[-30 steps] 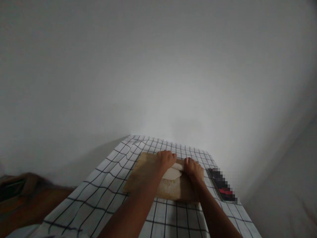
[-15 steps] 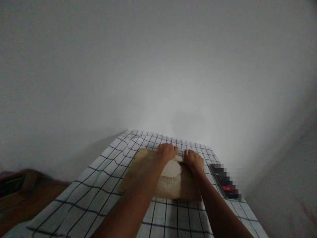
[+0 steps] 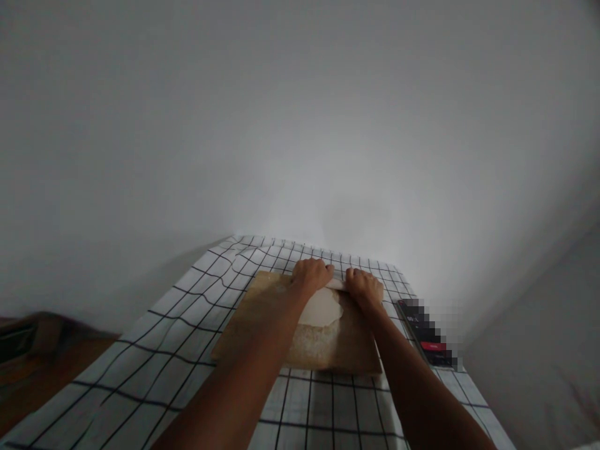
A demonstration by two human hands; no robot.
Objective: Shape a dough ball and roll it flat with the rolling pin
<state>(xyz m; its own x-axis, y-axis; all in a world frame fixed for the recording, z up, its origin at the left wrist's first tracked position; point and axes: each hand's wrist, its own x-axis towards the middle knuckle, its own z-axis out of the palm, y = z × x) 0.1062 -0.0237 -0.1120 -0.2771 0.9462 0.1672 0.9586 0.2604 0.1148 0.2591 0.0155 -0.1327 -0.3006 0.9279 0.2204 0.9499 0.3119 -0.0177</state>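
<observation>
Both of my hands are closed around a pale rolling pin, which shows only in the gap between them. My left hand wraps its left end near the board's far edge. Its right end is inside my right hand, knuckles up. Under and in front of the pin lies a flat, pale sheet of dough, partly hidden by my left wrist and forearm. The dough rests on a wooden board with a whitish, floury patch in front of the dough.
A white cloth with dark grid lines covers the table under the board. At the right edge lies a dark, flat item with a red stripe, partly pixelated. A pale wall rises behind, and brown furniture stands at lower left.
The rolling pin and both hands have moved slightly away from me, and more of the dough shows in front of the pin. The whole view has shifted a little.
</observation>
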